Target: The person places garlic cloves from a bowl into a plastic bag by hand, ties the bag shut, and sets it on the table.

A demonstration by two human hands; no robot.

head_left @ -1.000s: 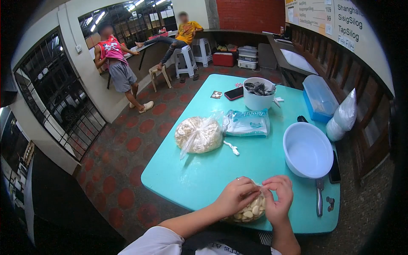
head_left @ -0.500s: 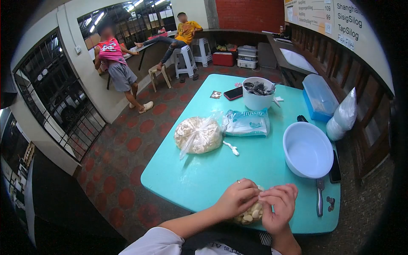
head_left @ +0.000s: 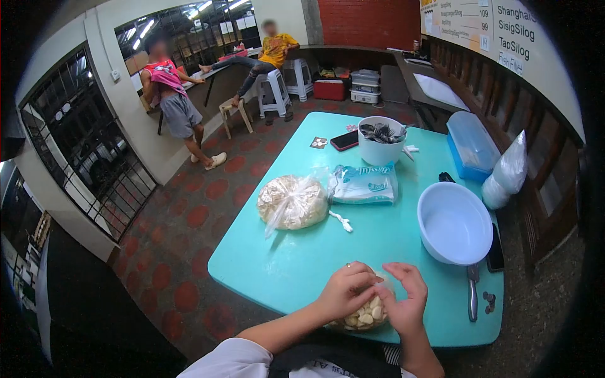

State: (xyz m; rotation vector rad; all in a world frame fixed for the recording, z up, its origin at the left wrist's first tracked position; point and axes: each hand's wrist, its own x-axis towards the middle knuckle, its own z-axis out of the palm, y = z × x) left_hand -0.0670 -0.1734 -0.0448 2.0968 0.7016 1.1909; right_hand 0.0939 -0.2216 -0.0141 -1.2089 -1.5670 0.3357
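A clear plastic bag of pale peeled cloves that look like garlic stands at the near edge of the turquoise table. My left hand, a ring on one finger, has its fingers closed on the gathered top of this bag. On the other side is my right hand, its thumb at the bag's top beside my left fingertips and its fingers curved up and apart from the thumb. Whether a bit of plastic is tied there is hidden by my fingers.
A tied bag of pale food, a tissue pack, a utensil tub and a phone lie farther back. On the right are a white basin, a knife and a blue box. Two people are beyond.
My right hand's fingers have opened away from the thumb and shifted slightly left. My left hand has stayed at the bag's top, moving slightly left. More of the bag now shows between my hands.
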